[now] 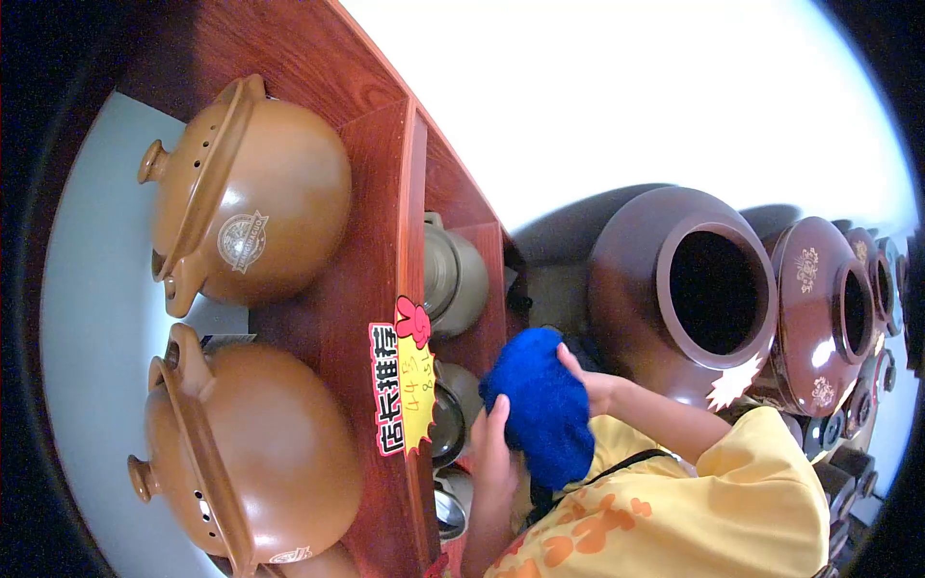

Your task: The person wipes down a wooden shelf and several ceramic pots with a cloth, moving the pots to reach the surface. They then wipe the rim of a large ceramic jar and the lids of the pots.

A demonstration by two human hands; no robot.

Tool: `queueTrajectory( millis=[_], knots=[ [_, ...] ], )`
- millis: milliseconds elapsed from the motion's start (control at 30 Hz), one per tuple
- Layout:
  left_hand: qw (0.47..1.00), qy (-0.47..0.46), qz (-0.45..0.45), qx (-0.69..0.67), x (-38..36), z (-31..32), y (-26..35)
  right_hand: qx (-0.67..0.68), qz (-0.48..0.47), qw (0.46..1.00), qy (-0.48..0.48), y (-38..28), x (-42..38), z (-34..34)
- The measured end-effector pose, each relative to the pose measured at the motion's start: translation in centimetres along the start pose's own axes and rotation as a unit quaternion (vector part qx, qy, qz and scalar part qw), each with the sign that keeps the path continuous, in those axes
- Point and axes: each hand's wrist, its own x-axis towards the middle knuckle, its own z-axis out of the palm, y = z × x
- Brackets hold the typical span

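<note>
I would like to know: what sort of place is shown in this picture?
Probably a pottery shop. Brown lidded pots sit on a red wooden shelf, a bright sign on its edge marks a store recommendation, and large dark jars stand in a row.

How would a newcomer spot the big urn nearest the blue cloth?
From the wooden shelf of tan pots, cross past the blue cloth to the row of dark urns. The big urn looks largest, with the widest black mouth. Unlike it, the next urn shows gold decoration beside its mouth.
</note>
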Motion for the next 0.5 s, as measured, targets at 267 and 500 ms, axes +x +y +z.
queueTrajectory(
  millis=[267,500],
  knots=[
    [0.985,0.010,0.075,0.158,0.2,-2.3,-1.1,0.110,-0.214,0.966,0.090,-3.8,1.7,0.1],
    [0.981,-0.007,0.195,-0.021,1.1,-5.5,-0.9,0.085,-0.340,0.936,-0.036,-14.1,8.6,4.7]
  ],
)
